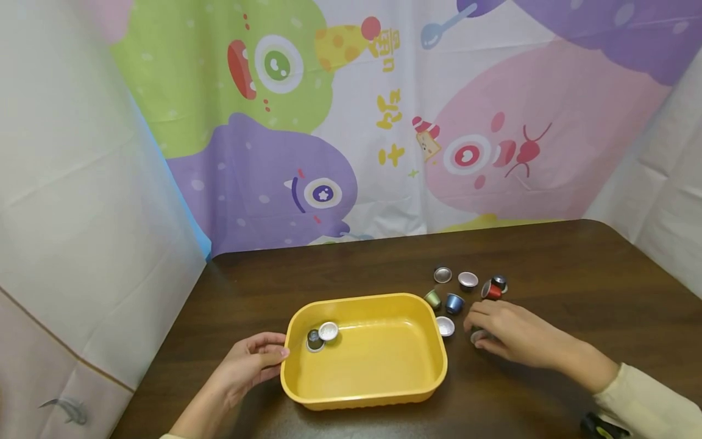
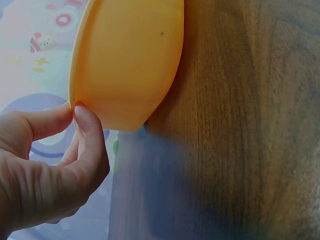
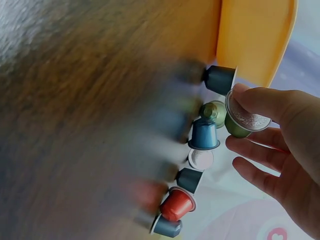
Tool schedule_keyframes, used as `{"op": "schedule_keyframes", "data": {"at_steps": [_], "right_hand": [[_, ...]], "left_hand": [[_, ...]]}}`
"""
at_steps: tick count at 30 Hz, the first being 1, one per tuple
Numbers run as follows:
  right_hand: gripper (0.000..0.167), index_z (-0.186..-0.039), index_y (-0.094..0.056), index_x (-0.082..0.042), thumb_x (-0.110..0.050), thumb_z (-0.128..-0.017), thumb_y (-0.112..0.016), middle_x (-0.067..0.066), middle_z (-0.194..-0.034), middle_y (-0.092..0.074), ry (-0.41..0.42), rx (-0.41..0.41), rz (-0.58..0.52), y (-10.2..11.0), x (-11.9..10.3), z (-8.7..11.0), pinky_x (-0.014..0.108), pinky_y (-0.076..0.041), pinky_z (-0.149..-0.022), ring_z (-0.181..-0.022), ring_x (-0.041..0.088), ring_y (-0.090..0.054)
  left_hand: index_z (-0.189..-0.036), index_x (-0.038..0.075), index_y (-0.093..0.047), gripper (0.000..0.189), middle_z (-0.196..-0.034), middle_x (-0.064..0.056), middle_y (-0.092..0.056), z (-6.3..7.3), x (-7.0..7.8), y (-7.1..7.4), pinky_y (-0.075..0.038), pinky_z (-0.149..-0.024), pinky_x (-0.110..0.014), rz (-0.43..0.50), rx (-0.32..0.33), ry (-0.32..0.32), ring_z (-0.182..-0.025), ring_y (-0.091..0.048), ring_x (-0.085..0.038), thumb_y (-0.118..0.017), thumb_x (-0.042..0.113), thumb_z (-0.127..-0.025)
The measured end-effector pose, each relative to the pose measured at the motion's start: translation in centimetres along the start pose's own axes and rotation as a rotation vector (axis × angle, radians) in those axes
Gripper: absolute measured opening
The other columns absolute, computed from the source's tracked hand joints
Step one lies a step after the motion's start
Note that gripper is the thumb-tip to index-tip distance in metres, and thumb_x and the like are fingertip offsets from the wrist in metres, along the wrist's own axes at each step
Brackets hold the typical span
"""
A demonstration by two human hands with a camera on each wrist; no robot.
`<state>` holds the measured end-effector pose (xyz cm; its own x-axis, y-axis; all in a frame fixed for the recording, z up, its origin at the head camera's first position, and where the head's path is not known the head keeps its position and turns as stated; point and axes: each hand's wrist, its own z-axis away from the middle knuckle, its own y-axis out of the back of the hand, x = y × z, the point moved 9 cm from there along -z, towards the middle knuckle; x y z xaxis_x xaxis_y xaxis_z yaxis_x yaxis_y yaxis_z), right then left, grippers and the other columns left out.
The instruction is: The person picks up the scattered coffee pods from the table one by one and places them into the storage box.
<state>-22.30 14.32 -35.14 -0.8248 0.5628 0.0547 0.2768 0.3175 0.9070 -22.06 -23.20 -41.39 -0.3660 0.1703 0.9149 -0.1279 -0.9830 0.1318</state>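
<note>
My left hand [image 1: 249, 364] pinches the left rim of a yellow plastic basin [image 1: 367, 399]; thumb and fingertips meet at that rim in the left wrist view. Inside the basin, at its left end, lie a white-lidded coffee capsule [image 1: 328, 331] and a dark capsule [image 1: 314, 338], close together. My right hand [image 1: 507, 329] is right of the basin. It pinches a green coffee capsule [image 3: 239, 129] between thumb and fingers, the foil lid towards the thumb. In the head view the fingers hide most of that capsule.
Beyond the right hand and beside the basin stand several loose capsules: a blue one [image 1: 454, 303], a light green one [image 1: 432, 299], a red one [image 1: 492, 291] and a white-lidded one [image 1: 445, 326] against the basin's right side. A printed curtain [image 1: 384, 201] hangs behind the brown table [image 1: 258, 286].
</note>
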Motion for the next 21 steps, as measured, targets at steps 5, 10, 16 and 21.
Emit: {"op": "schedule_keyframes", "data": {"at_steps": [5, 10, 16, 21], "right_hand": [[0.031, -0.092, -0.065, -0.018, -0.016, -0.068, -0.084, -0.011, -0.091, -0.060, -0.004, 0.005, 0.003, 0.5, -0.2, -0.2, 0.028, -0.053, -0.073, -0.082, 0.006, -0.057], [0.029, -0.093, -0.065, -0.018, -0.016, -0.070, -0.084, -0.010, -0.092, -0.060, -0.014, 0.001, -0.005, 0.8, -0.2, -0.6, 0.029, -0.054, -0.074, -0.083, 0.006, -0.058], [0.029, -0.093, -0.065, -0.017, -0.015, -0.071, -0.083, -0.010, -0.092, -0.060, 0.000, 0.017, -0.023, 1.2, -0.4, -1.0, 0.027, -0.052, -0.072, -0.082, 0.003, -0.056], [0.027, -0.093, -0.064, -0.018, -0.014, -0.072, -0.082, -0.011, -0.091, -0.058, 0.004, 0.021, -0.038, 1.4, -0.5, -1.4, 0.023, -0.050, -0.070, -0.081, 0.000, -0.051]], "left_hand": [[-0.125, -0.008, -0.051, 0.042, -0.091, -0.001, -0.065, 0.1, 0.0, 0.0, -0.058, -0.077, -0.027, -0.003, 0.001, 0.002, -0.084, -0.063, -0.010, -0.065, 0.007, -0.089], [-0.125, -0.008, -0.051, 0.041, -0.091, 0.000, -0.065, 0.1, 0.1, 0.0, -0.058, -0.077, -0.027, 0.000, -0.001, 0.000, -0.084, -0.063, -0.009, -0.065, 0.006, -0.089], [-0.126, -0.008, -0.050, 0.043, -0.092, -0.001, -0.064, 0.2, 0.1, -0.1, -0.058, -0.078, -0.028, 0.003, 0.002, 0.007, -0.084, -0.063, -0.009, -0.065, 0.006, -0.089], [-0.126, -0.007, -0.051, 0.042, -0.092, -0.002, -0.065, 0.1, -0.1, 0.0, -0.058, -0.079, -0.029, -0.002, 0.019, 0.020, -0.084, -0.064, -0.010, -0.065, 0.006, -0.089]]}}
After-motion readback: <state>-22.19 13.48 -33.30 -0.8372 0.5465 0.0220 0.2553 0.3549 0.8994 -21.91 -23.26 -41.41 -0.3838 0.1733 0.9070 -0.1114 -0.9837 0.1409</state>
